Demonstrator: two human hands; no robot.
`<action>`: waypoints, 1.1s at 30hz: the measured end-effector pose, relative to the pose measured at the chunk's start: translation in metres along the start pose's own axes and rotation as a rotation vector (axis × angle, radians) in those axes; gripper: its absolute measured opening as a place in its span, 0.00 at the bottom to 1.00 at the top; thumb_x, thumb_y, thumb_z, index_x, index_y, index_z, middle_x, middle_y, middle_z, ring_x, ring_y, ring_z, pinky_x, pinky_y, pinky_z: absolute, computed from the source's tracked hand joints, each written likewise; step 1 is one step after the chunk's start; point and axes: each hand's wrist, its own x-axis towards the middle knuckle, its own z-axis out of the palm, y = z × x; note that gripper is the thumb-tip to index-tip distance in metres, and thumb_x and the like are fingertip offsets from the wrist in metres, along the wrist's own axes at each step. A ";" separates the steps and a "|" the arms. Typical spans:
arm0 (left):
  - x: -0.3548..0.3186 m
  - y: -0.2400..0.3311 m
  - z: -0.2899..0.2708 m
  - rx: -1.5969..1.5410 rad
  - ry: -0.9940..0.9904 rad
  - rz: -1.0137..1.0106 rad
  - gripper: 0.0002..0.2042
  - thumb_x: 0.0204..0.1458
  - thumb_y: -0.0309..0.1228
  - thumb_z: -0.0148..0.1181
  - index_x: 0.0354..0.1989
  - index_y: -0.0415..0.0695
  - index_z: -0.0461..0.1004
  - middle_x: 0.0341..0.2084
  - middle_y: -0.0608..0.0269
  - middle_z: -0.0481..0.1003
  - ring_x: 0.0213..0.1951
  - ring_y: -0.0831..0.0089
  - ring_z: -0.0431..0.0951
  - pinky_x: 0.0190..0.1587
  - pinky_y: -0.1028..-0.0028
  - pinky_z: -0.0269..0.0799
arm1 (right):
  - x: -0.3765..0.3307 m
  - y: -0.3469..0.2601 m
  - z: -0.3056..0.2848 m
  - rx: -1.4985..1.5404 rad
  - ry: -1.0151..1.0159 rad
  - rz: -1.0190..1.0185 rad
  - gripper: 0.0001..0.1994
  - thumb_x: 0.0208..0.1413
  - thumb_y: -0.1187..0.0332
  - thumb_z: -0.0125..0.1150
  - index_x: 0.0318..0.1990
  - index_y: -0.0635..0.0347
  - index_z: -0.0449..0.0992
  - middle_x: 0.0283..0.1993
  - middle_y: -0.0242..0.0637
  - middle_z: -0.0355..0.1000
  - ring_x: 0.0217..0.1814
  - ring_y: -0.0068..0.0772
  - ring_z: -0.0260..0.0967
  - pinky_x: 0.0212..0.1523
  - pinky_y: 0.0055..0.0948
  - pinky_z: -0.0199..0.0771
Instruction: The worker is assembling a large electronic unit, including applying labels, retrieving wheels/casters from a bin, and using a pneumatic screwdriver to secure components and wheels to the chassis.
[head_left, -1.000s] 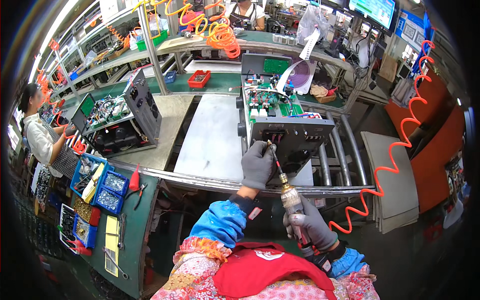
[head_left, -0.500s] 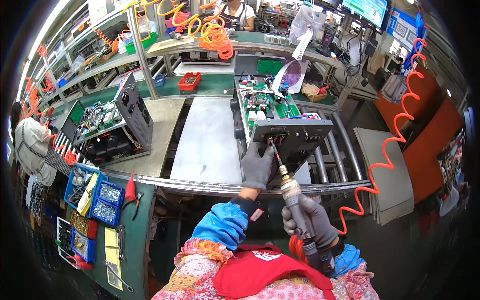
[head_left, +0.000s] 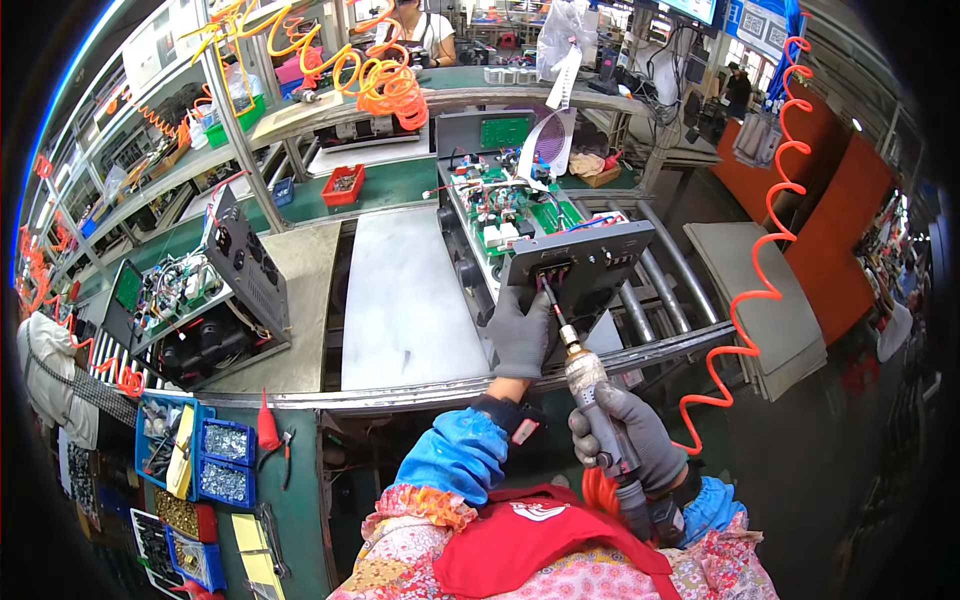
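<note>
My left hand [head_left: 520,340], in a grey glove, is raised to the dark grey metal panel [head_left: 590,258] of an opened electronic unit. Its fingers are bent against the panel just below a terminal block [head_left: 553,272]; what they pinch there, if anything, is hidden. My right hand [head_left: 640,435], gloved too, is wrapped round a power screwdriver [head_left: 600,415] tilted up and to the left. The long thin bit [head_left: 553,303] reaches the terminal block beside my left fingertips. Behind the panel, green circuit boards [head_left: 510,205] with wires and white parts lie exposed.
A second opened unit [head_left: 200,295] stands left, past a white board [head_left: 410,300]. Blue bins of screws [head_left: 227,460] sit at lower left. Metal rollers [head_left: 668,275] run right of my unit. A coiled orange hose [head_left: 770,250] hangs at right. Another person [head_left: 415,35] is across the bench.
The view has shifted and tilted a little, so the bench appears moved. My left hand stays at the panel, and the screwdriver's bit remains at the terminal block.
</note>
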 end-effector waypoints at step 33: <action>-0.004 -0.017 0.005 -0.189 -0.057 -0.122 0.11 0.50 0.30 0.65 0.37 0.37 0.74 0.26 0.59 0.77 0.25 0.76 0.74 0.28 0.74 0.70 | -0.005 -0.012 0.001 -0.382 0.023 -0.060 0.24 0.50 0.67 0.60 0.54 0.59 0.62 0.33 0.34 0.67 0.25 0.25 0.69 0.24 0.27 0.73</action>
